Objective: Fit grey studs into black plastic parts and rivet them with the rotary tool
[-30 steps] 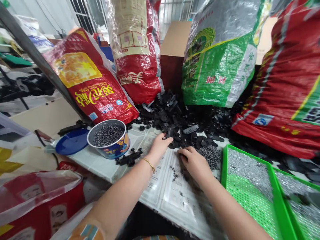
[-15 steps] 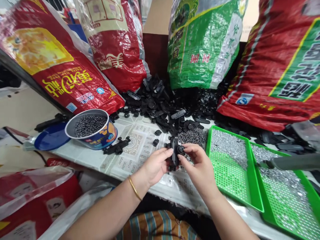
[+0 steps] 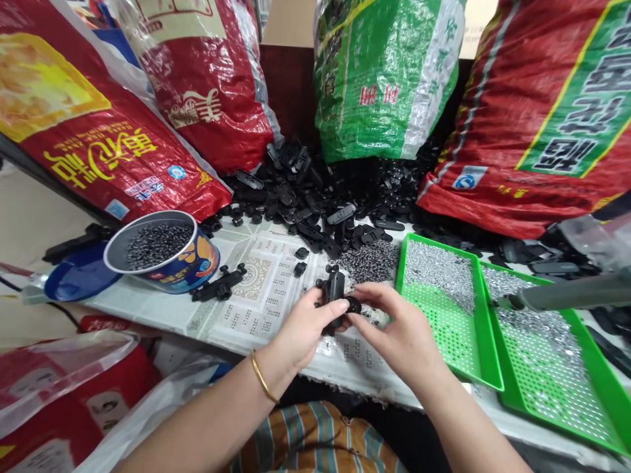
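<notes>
Along the back edge of the desk [image 3: 167,309] stand plump plastic bags, all crinkled and shiny: two red and cream ones at the left, a green and silver bag [image 3: 384,92], and a red bag [image 3: 517,131] at the right corner. In front of them spreads a heap [image 3: 296,190] of matt black moulded parts, long and rounded at the ends. Toward the right end lie two green perforated trays, the near one [image 3: 434,315] and the far one [image 3: 535,387], both part covered with glittery metal bits. Near the left end sits a round tub [image 3: 197,269] filled with small dark grains.

Over the front edge, the left hand [image 3: 305,328] has its grip firm around a slim black body [image 3: 336,286], held upright; the right hand [image 3: 404,335] pinches a ribbed black wheel [image 3: 353,304] against its right side. A second ago both hands were down at the heap; half a second ago they had this body already lifted, so the work is now on the piece in hand rather than at the heap. Two small black bits [image 3: 300,269] lie just beyond.
</notes>
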Tool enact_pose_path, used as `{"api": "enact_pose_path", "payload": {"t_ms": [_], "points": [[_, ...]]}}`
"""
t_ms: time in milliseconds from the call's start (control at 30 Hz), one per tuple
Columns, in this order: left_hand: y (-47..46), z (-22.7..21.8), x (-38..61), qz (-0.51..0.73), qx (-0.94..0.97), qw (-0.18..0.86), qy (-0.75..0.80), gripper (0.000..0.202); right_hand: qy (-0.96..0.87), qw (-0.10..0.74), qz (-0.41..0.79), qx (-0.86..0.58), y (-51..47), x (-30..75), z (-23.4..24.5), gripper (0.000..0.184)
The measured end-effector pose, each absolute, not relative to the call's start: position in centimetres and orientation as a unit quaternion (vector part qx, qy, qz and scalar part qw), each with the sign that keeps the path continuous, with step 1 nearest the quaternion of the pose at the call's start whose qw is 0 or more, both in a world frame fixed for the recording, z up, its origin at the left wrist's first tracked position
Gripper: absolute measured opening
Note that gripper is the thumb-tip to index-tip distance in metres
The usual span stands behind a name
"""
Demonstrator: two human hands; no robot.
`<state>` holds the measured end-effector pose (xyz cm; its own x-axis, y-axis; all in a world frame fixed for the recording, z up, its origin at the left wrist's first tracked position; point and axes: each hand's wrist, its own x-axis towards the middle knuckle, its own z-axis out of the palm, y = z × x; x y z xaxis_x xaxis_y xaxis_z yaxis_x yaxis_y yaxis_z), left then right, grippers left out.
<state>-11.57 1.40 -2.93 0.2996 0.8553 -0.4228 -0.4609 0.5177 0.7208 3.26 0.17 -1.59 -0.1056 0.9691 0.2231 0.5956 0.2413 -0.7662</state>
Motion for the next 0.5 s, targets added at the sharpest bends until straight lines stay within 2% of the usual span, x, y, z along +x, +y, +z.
{"api": "enact_pose_path", "payload": {"t_ms": [100,167,267,367,500], "points": [[1.3,-3.1,-11.6,0.415,0.192,0.803,0.383,0.028,-0.667,0.425,0.261,-0.553,-0.4,2.9,-2.8,0.017],[1.3,-3.3,-11.6,0.411,0.161,0.817,0.371,0.026,-0.688,0.436,0.228,-0.533,-0.6,2.5,-3.4,0.017],[1.2,-3.9,-11.6,0.417,0.124,0.826,0.358,0.02,-0.741,0.413,0.169,-0.502,-0.7,2.2,-3.7,0.029],[1.2,-4.4,-11.6,0.409,0.123,0.825,0.371,0.018,-0.75,0.386,0.179,-0.507,-0.4,2.4,-3.5,0.035],[0.8,-4.4,-11.6,0.407,0.189,0.804,0.389,0.017,-0.709,0.37,0.228,-0.555,0.0,3.0,-2.9,0.029]]}}
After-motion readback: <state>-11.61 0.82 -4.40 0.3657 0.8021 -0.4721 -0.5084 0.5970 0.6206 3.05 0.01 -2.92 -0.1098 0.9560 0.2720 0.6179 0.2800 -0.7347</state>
